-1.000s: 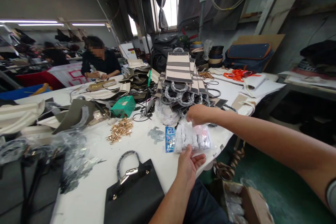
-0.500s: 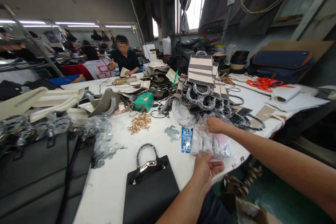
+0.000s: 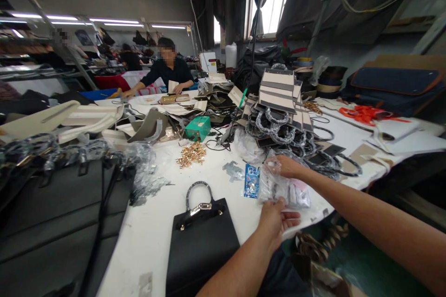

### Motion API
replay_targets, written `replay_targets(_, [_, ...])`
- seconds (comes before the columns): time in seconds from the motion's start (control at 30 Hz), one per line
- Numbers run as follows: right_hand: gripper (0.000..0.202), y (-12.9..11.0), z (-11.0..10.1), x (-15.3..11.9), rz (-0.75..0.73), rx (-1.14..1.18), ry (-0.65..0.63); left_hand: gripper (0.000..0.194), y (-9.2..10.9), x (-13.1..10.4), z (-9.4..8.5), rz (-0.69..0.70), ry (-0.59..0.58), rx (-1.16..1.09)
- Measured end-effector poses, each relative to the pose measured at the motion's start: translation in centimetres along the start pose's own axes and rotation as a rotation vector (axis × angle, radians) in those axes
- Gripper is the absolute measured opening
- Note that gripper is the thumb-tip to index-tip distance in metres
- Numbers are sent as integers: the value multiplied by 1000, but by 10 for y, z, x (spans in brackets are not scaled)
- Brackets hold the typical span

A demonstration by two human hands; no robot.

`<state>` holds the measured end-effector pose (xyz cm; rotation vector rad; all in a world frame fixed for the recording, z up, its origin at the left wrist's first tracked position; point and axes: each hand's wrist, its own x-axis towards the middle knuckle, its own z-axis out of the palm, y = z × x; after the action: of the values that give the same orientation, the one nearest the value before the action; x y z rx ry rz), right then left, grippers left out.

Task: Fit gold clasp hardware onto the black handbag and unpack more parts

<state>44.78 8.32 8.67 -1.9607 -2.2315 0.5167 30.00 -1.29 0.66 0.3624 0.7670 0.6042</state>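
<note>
A clear plastic bag (image 3: 285, 190) with several wrapped pieces inside lies near the right front edge of the white table. My left hand (image 3: 277, 218) grips its near edge between thumb and fingers, palm turned up. At the bag's upper part, my right hand (image 3: 284, 166) has its fingers closed on the plastic. A blue printed packet (image 3: 251, 181) is just left of the bag. Left of my forearm lies a black handbag (image 3: 202, 246) with a wrapped ring handle and a metal clasp.
Black bag bodies (image 3: 52, 209) fill the left. Brass-coloured hardware (image 3: 191, 154) lies beside a green box (image 3: 198, 128). Beyond my right hand, panels with wrapped handles (image 3: 277, 88) are stacked. Across the table sits a person (image 3: 169, 72). An orange bundle (image 3: 364, 113) is at right.
The view has shifted, so the table's things appear further right. Both hands remain on the plastic bag. The person across the table has stretched an arm out over the tabletop.
</note>
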Motion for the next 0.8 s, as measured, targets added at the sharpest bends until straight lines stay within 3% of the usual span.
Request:
replay_targets(0.23, [46, -4, 3, 17, 115, -75, -53, 17, 0, -1, 2, 14, -4, 15])
replay_targets(0.5, [31, 1, -9, 8, -86, 155, -104, 21, -4, -3, 4, 62, 10, 18])
replay_targets(0.67, [37, 3, -8, 1, -103, 158, -88, 19, -6, -3, 6, 101, 40, 14])
replay_targets(0.8, [44, 1, -13, -3, -71, 105, -5, 18, -5, -4, 7, 112, 36, 30])
